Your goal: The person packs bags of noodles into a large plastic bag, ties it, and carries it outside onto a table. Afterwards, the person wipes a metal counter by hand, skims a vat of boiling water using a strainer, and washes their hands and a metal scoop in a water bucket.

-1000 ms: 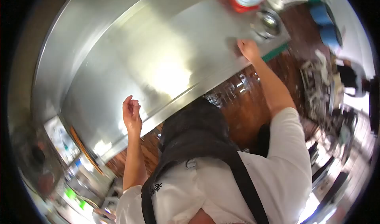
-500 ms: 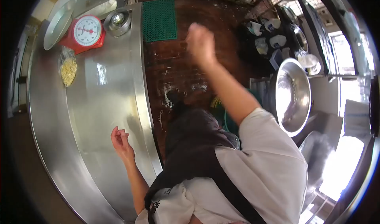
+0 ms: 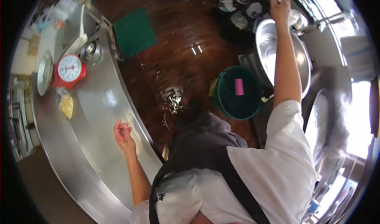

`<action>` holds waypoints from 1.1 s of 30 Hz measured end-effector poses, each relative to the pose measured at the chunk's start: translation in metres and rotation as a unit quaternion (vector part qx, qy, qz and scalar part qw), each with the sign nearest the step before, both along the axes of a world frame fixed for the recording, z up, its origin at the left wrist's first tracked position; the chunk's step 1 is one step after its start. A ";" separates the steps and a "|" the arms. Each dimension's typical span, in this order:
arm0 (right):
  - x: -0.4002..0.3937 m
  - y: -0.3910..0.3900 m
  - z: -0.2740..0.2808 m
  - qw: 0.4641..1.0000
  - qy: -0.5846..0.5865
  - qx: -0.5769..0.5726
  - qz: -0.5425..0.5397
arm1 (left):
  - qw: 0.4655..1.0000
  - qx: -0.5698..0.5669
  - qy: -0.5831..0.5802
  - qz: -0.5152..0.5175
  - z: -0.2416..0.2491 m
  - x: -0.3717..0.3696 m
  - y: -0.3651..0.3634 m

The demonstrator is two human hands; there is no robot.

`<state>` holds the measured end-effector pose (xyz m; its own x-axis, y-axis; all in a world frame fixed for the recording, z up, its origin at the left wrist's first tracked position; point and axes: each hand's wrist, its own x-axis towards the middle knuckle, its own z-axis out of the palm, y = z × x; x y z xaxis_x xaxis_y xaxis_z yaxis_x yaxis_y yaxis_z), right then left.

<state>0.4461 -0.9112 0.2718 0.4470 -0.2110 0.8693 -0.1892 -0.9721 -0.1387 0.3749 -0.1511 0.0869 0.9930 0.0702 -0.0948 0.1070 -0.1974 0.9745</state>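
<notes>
My right hand (image 3: 280, 8) is stretched out at the upper right, past the large steel bowl (image 3: 266, 38). Its fingers are closed around something shiny and metallic, too small and blurred to name. My forearm crosses in front of the bowl and hides part of it. On the left, my left hand (image 3: 124, 137) hovers over the steel counter (image 3: 95, 144), fingers loosely bent and apart, holding nothing. Farther up the counter lies a portion of yellow noodles (image 3: 66, 106) beside a clear plastic bag. Behind it stands a red dial scale (image 3: 69, 69) with a metal pan (image 3: 44, 73).
A dark green bucket (image 3: 225, 103) with a pink cylinder (image 3: 238, 87) inside stands on the wet red floor (image 3: 170, 65). A green mat (image 3: 134, 33) lies beside the counter. Metal containers (image 3: 92, 51) sit near the scale. A large round steaming wok or pan (image 3: 318, 125) is at right.
My right hand has swung from over the floor to the upper right and closed on something. The view has turned right, bringing the bucket into sight. My left hand stays over the counter.
</notes>
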 end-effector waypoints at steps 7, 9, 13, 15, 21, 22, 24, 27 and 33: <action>-0.221 0.118 -0.149 0.869 0.386 0.305 0.060 | 0.975 -0.047 -0.019 -0.218 0.004 0.029 -0.135; -0.338 0.152 -0.215 0.693 0.582 0.426 0.002 | 0.952 -0.035 0.021 -0.305 -0.011 0.019 -0.168; -0.599 0.245 -0.300 0.578 0.591 0.530 -0.186 | 0.864 0.038 0.087 -0.494 -0.030 -0.014 -0.217; -0.723 0.273 -0.330 0.469 0.626 0.566 -0.262 | 0.843 0.063 0.083 -0.527 -0.030 -0.034 -0.233; -0.927 0.283 -0.295 0.408 0.436 0.625 -0.502 | 0.802 0.071 0.043 -0.591 -0.034 -0.100 -0.298; -0.945 0.282 -0.285 0.425 0.380 0.612 -0.548 | 0.798 0.072 0.040 -0.597 -0.029 -0.117 -0.311; -1.009 0.270 -0.294 0.468 0.264 0.572 -0.620 | 0.787 0.089 0.036 -0.609 -0.029 -0.151 -0.334; -1.080 0.248 -0.260 0.476 0.070 0.432 -0.763 | 0.777 0.127 0.037 -0.616 -0.029 -0.217 -0.369; -1.288 0.201 -0.248 0.287 0.139 0.408 -0.855 | 0.748 0.193 0.028 -0.634 -0.054 -0.379 -0.419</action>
